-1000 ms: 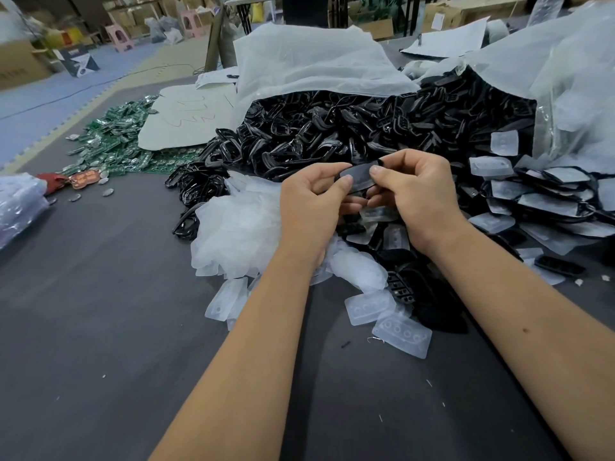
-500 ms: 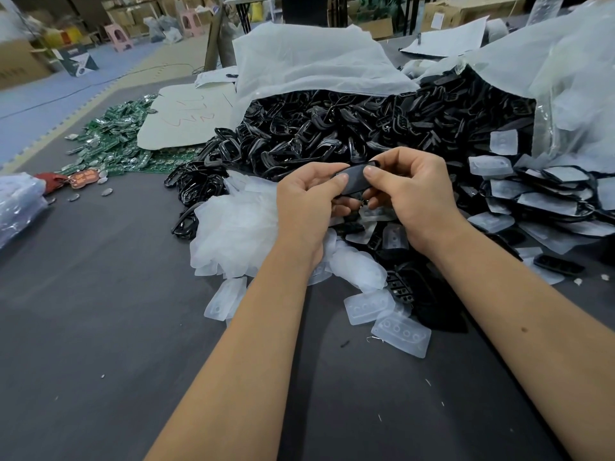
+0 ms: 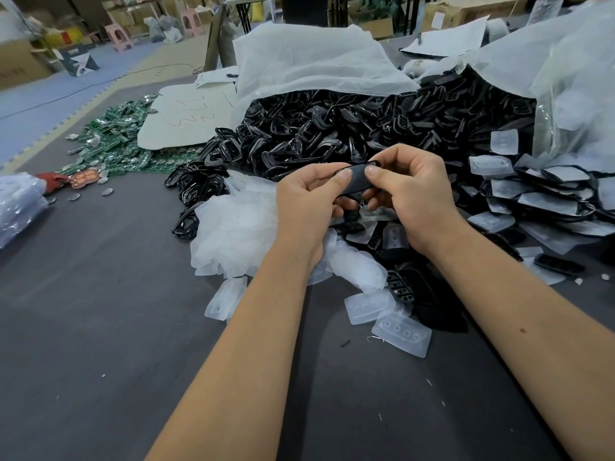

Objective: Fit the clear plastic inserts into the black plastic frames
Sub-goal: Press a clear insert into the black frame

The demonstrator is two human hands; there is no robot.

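A black plastic frame (image 3: 357,179) is held up between both hands above the table. My left hand (image 3: 306,201) pinches its left end and my right hand (image 3: 409,194) pinches its right end, both thumbs pressing on its top face. Whether a clear insert sits in it is hidden by the fingers. Loose clear inserts (image 3: 401,332) lie on the grey table just below the hands, beside a heap of them (image 3: 233,231) to the left. A big pile of black frames (image 3: 332,128) spills from a white bag behind.
Frames with inserts fitted are stacked at the right (image 3: 549,194). Green circuit boards (image 3: 113,141) and a white card (image 3: 189,118) lie at the back left. A clear plastic bag (image 3: 16,207) sits at the left edge. The grey table (image 3: 100,327) stretches toward me.
Both hands have stayed in nearly the same place, shifting slightly left and up. The thumbs have pressed closer together on the frame's top.
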